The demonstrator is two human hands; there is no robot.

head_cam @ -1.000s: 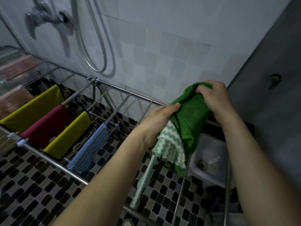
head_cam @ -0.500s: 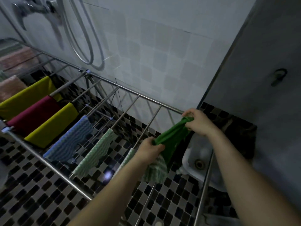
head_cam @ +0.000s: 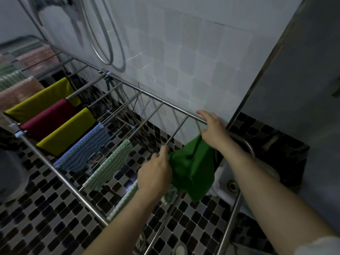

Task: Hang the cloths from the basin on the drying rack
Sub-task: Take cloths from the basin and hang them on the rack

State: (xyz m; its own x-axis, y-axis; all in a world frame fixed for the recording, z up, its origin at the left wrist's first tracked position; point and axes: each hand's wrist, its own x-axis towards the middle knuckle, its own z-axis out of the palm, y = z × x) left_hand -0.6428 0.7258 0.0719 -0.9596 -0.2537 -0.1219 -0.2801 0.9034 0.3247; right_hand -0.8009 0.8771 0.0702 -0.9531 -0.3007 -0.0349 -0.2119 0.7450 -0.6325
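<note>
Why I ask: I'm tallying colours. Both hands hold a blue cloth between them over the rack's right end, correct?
No: the head view shows the cloth is green, not blue. The left hand and right hand do hold it between them over the right end of the drying rack.

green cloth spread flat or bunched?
Bunched: the green cloth sags in folds between the left hand and right hand, each gripping an edge.

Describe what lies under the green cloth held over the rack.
Below the green cloth show a rack rail, mosaic floor and the white basin. The cloth hides parts of rail and basin.
</note>
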